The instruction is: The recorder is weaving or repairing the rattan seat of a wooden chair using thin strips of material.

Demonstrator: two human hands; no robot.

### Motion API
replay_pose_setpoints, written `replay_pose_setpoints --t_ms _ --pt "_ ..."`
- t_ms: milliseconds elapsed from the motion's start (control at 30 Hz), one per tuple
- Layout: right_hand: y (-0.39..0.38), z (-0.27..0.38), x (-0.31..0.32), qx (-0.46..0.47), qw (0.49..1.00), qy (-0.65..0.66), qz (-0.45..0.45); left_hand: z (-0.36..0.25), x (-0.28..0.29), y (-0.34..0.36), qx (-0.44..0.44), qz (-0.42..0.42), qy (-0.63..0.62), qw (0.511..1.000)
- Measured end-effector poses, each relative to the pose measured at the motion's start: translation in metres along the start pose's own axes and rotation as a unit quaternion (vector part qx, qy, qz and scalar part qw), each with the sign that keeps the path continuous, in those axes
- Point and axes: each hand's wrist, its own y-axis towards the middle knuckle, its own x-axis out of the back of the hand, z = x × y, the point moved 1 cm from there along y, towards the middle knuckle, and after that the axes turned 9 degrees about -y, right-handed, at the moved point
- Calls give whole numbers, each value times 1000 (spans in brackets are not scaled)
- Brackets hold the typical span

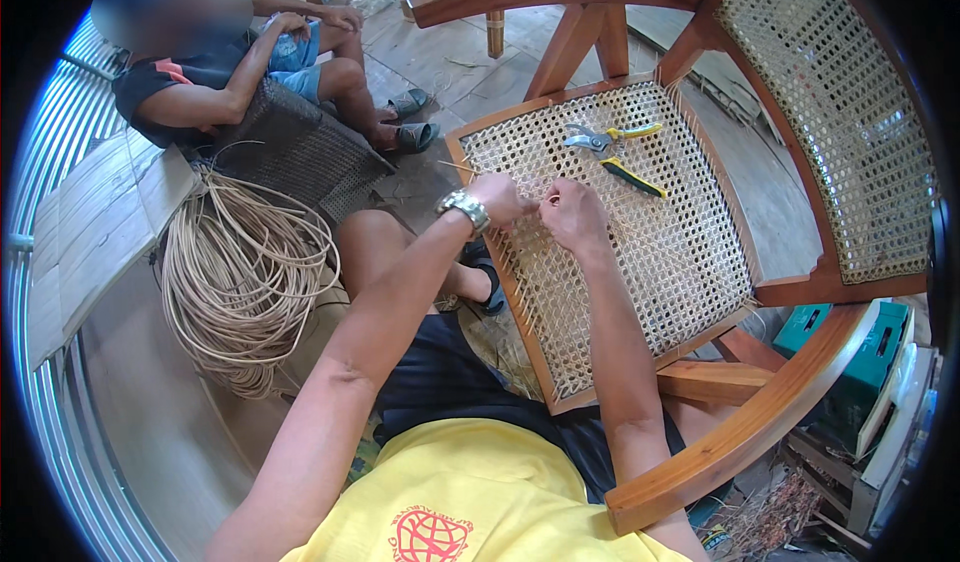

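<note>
My left hand [500,202], with a metal watch [463,211] on its wrist, is closed over the left side of a woven cane seat [690,252]. A thin cane strand [455,166] sticks out to the left from behind its fingers. Right beside it, my right hand [575,217] is curled shut with the thumb side up; whatever it pinches is hidden. The seat is framed in brown wood, and short strand ends stand along its edges. Pruning shears [595,141] with yellow-and-black handles lie spread on the weave beyond my right hand.
The chair's cane back [840,102] and curved wooden armrests [740,422] surround the seat. A coil of cane [245,282] hangs at left, near a seated person [210,92]. Green crates [850,362] stand at right. Cane scraps litter the floor.
</note>
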Motion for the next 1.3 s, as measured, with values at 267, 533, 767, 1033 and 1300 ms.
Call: replay_pose_setpoints --t_ms 267,533,767,1033,1300 --pt "-3 -26 -4 65 997 47 5 -12 9 -36 -19 -103 127 986" --pt "-7 -19 20 71 989 69 113 40 65 -81 22 -254 107 961" --pt "8 -2 -15 131 909 393 55 -29 80 -106 -94 -254 122 955" --pt "16 -12 5 83 966 232 -75 5 37 -52 -104 -160 124 974" --pt "20 -20 4 -30 991 118 46 -32 29 -36 -6 -66 261 963"
